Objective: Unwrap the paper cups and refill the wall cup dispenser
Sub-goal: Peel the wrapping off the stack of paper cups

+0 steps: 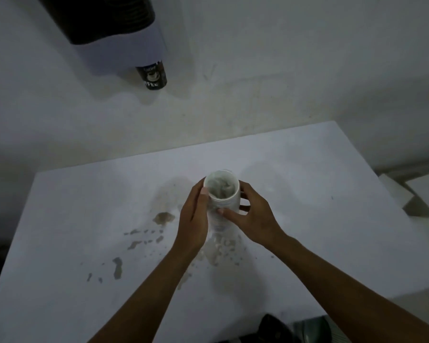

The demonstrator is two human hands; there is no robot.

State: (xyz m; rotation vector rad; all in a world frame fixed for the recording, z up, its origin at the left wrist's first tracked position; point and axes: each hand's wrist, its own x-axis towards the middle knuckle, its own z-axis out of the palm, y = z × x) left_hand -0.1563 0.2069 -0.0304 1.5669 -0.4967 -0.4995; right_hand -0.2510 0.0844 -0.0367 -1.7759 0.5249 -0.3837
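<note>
Two-handed grip on cup stack (pixel 222 194), stained table (pixel 84 219)

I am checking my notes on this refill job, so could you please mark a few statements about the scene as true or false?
1. Both hands hold the stack of cups. True: the left hand and right hand grip its sides.
2. The stack lies flat on the table. False: it stands upright, open end up.
3. The wall dispenser shows no cup. False: a dark cup sticks out below it.
4. The table has brownish stains left of the hands. True.
5. The dispenser hangs up and to the left of the stack. True.
</note>
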